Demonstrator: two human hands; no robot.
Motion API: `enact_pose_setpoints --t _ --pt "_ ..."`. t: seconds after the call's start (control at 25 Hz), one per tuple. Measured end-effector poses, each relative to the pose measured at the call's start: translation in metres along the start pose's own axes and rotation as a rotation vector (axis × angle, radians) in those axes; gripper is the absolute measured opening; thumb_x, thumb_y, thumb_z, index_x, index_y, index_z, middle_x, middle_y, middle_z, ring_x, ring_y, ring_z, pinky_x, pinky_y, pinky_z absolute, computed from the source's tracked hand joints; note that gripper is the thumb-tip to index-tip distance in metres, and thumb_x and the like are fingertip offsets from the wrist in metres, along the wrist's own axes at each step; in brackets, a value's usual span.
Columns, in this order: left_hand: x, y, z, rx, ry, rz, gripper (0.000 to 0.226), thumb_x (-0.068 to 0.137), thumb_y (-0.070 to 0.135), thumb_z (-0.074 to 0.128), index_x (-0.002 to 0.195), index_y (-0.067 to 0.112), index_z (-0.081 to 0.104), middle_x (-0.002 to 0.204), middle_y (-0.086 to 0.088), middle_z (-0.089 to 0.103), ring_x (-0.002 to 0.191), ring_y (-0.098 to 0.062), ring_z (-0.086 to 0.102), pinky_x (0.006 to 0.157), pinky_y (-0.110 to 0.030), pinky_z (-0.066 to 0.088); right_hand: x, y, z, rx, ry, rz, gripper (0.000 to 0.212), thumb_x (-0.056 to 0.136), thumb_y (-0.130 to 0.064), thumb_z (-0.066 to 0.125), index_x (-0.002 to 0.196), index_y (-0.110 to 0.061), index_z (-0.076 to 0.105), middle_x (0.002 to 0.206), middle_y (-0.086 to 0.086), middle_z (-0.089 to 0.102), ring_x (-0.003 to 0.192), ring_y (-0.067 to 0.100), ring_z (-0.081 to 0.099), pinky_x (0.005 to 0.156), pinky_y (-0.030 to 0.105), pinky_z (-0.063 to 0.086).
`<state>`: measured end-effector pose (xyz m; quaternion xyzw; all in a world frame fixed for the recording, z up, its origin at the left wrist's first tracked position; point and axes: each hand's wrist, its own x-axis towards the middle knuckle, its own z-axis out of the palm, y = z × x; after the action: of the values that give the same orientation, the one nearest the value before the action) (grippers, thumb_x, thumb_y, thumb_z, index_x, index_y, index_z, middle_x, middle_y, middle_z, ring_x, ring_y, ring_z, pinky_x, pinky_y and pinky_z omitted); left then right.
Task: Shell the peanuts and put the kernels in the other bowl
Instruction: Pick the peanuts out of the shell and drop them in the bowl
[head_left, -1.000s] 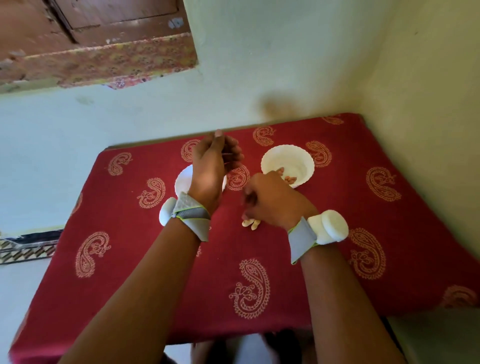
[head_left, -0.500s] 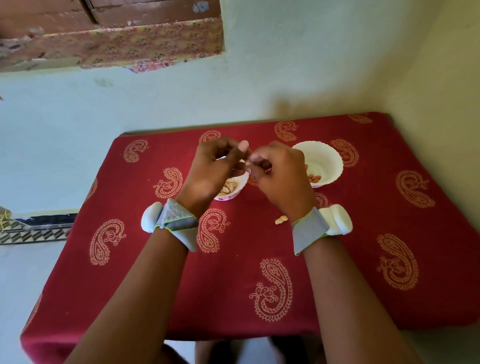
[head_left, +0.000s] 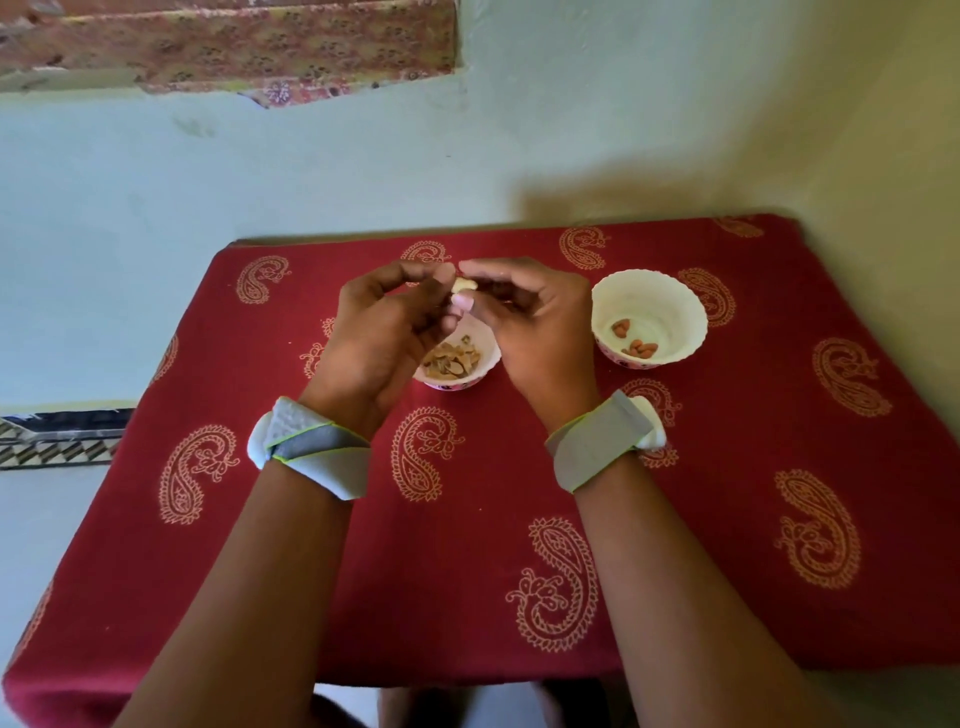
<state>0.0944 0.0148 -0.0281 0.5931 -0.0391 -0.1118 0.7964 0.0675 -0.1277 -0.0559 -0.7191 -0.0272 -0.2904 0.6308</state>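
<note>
Red paisley counter (head_left: 467, 519). Both hands, left (head_left: 387, 332) and right (head_left: 524, 322), pinching peanut (head_left: 464, 285) over shell bowl (head_left: 488, 358). Crack gently; drop kernels in kernel bowl (head_left: 691, 312).

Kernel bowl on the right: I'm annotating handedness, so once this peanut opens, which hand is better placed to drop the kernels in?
Probably the right hand. It sits directly beside the kernel bowl, while the left hand is beyond the other bowl. Both hands now pinch the peanut.

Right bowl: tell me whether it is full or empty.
Nearly empty. The right bowl holds only a few red-brown kernels on its bare white bottom.
</note>
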Motion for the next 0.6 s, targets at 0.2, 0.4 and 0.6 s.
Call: enact_pose_setpoints --t 0.2,0.4,0.6 --pt "-0.002 0.002 -0.003 -0.069 -0.063 -0.068 0.013 0.102 0.003 0.055 0.094 0.0 0.066 0.075 -0.009 0.064 0.067 -0.014 0.063 0.062 -0.018 0.055 -0.002 -0.001 0.009 0.185 0.001 0.073 0.015 0.086 0.002 0.077 0.101 0.0 0.078 0.097 0.014 0.079 0.09 0.025 0.077 0.084 0.042 0.063" --pt "-0.004 0.001 -0.005 0.015 -0.035 0.023 0.009 0.099 0.005 0.062 0.095 -0.003 0.063 0.079 -0.014 0.066 0.068 -0.017 0.064 0.064 -0.021 0.056 -0.007 0.0 0.014 0.261 0.042 0.099 0.02 0.085 0.005 0.077 0.102 -0.004 0.08 0.089 -0.002 0.08 0.084 0.011 0.076 0.079 0.031 0.061" --pt "0.0 -0.001 -0.012 0.257 0.048 0.162 0.01 0.094 0.011 0.072 0.098 0.002 0.069 0.086 -0.013 0.071 0.075 -0.02 0.07 0.069 -0.029 0.056 -0.005 0.001 0.009 0.213 0.028 0.083 0.018 0.084 0.005 0.077 0.1 -0.001 0.08 0.087 0.003 0.08 0.073 0.001 0.071 0.067 0.018 0.054"
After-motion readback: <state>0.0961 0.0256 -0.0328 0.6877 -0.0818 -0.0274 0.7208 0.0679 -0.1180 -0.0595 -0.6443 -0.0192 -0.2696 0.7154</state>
